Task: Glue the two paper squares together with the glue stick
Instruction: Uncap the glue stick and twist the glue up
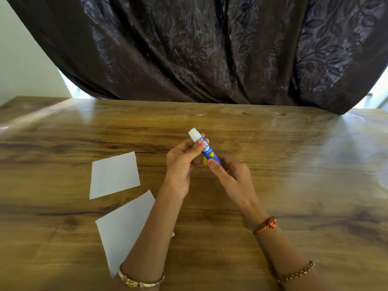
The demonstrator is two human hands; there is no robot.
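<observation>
Glue stick [206, 149] gripped in both left hand [181, 164] and right hand [230, 173], mid-surface [294, 175], paper squares [114, 175] apart at left.

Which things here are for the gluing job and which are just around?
For the job: glue stick, held by the left hand and right hand; far paper square; near paper square.

Just around: dark curtain, wooden table.
</observation>
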